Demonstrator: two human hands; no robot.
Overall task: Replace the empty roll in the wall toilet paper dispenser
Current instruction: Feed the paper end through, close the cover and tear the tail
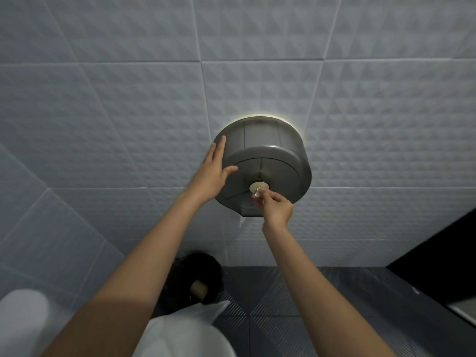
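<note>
Left hand (212,173) braces dispenser (268,166); right hand (277,208) pinches its key (258,193).

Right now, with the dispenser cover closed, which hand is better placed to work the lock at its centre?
Right. The right hand already pinches the small key at the lock in the dispenser front. The left hand lies open against the cover's left rim, seemingly bracing it.

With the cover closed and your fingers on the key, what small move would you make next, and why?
Probably turn the key in the lock with the right hand. The dispenser cover looks shut, the right fingers pinch the key, and the left hand braces the cover's edge, ready to steady it.
</note>
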